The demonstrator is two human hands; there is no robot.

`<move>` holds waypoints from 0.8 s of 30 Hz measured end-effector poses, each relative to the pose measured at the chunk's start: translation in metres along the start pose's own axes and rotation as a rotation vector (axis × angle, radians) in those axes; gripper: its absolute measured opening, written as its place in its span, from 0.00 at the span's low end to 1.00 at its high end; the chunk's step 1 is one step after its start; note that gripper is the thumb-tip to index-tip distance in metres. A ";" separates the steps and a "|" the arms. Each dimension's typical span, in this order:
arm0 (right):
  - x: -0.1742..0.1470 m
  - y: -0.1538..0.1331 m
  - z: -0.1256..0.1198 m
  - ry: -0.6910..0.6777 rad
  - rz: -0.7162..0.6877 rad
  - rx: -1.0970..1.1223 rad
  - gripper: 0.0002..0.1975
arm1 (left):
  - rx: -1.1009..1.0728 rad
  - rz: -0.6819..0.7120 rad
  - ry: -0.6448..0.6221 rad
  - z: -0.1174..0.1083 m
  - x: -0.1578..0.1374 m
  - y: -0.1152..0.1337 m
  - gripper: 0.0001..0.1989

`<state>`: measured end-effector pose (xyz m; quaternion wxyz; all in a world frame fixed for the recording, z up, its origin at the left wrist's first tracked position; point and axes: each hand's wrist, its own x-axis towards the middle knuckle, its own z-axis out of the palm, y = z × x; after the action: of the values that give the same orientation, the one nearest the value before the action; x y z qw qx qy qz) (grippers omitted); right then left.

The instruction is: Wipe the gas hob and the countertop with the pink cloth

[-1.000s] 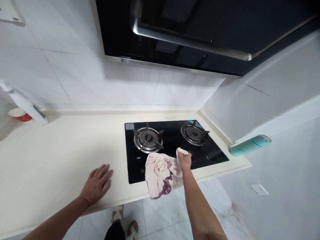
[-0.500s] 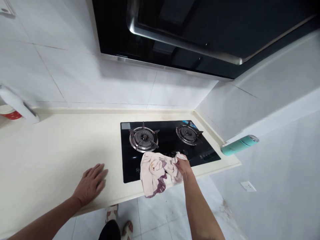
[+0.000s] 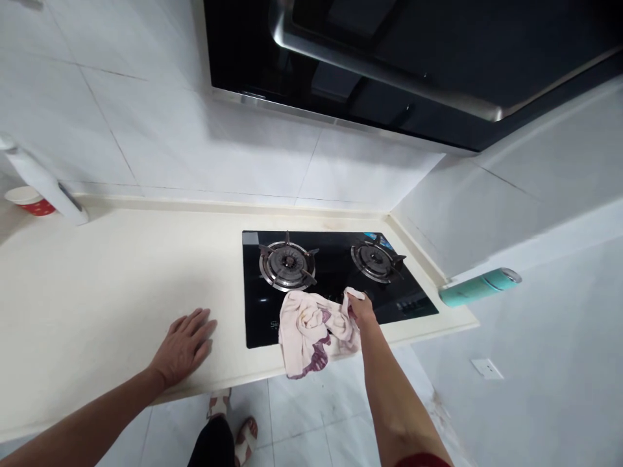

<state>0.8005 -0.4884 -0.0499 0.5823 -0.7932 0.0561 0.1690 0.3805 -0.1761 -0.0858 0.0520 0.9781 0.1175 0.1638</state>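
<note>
My right hand [image 3: 361, 307] grips one corner of a pale pink cloth [image 3: 304, 324] with purple markings. Bunched up, the cloth lies over the front of a black two-burner gas stove [image 3: 335, 250] and hangs past the counter's front edge. It covers part of the control area. My left hand [image 3: 183, 345] rests palm down on the cream counter [image 3: 121, 279], left of the stove, fingers stretched out and holding nothing. The left burner [image 3: 288, 261] and right burner [image 3: 374, 259] both carry dark metal pot supports.
A black range hood [image 3: 370, 71] hangs low above the stove. At the right counter end stands a green cylinder [image 3: 479, 287]. On the far left are a white bottle [image 3: 46, 181] and a red-and-white tub [image 3: 32, 201]. A wall socket [image 3: 487, 369] sits below right.
The camera view has shifted, so the scene sits slightly further right. My right hand still grips the cloth in about the same place; the left hand stays flat on the counter.
</note>
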 end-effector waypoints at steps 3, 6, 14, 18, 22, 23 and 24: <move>-0.008 0.001 -0.009 -0.016 0.041 0.027 0.14 | -0.017 -0.001 -0.002 0.001 0.000 0.000 0.21; -0.013 0.001 -0.012 -0.042 0.077 0.027 0.16 | -0.005 0.004 0.000 0.003 -0.001 -0.002 0.21; 0.001 -0.003 0.008 0.012 0.163 0.009 0.20 | -0.016 0.008 -0.002 0.001 0.000 -0.002 0.22; -0.001 0.002 -0.003 -0.006 0.150 0.036 0.17 | -0.007 0.013 0.002 0.002 0.000 -0.003 0.21; -0.003 0.002 -0.009 -0.046 0.159 0.028 0.17 | -0.013 0.001 0.007 0.004 0.000 -0.002 0.21; -0.002 0.002 -0.008 -0.053 0.165 0.023 0.17 | -0.012 0.000 0.006 0.003 0.000 -0.002 0.21; -0.001 0.001 -0.006 -0.055 0.171 0.019 0.18 | -0.009 0.001 0.006 0.003 0.000 -0.002 0.21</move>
<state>0.8002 -0.4944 -0.0485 0.5744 -0.7751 0.1091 0.2394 0.3813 -0.1744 -0.0888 0.0560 0.9774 0.1163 0.1671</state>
